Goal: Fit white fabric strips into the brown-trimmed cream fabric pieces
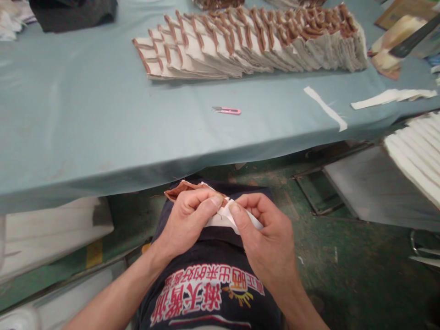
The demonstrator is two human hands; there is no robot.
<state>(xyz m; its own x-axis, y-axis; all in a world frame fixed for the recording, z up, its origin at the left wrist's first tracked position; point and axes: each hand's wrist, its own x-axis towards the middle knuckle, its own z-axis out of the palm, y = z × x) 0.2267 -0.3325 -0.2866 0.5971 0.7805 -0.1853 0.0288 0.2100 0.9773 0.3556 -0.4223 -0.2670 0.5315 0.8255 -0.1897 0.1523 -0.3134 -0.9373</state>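
A brown and white fabric piece (182,189) is held over my lap, below the table's front edge. My left hand (197,208) pinches it between thumb and fingers, with the brown part sticking out past the knuckles. Close beside it, my right hand (263,220) is closed on the white part, thumb on top. The two thumb tips nearly meet at the fabric's edge. My fingers cover much of the piece, so its full shape is hidden. Pink-handled thread snips (230,111) lie on the table, away from both hands.
On the blue-covered table (85,114) lies a long row of folded brown and white fabric pieces (247,46). White strips (326,107) lie at the right. A dark cloth (72,13) sits at the back left. White material is stacked (419,151) by the right side.
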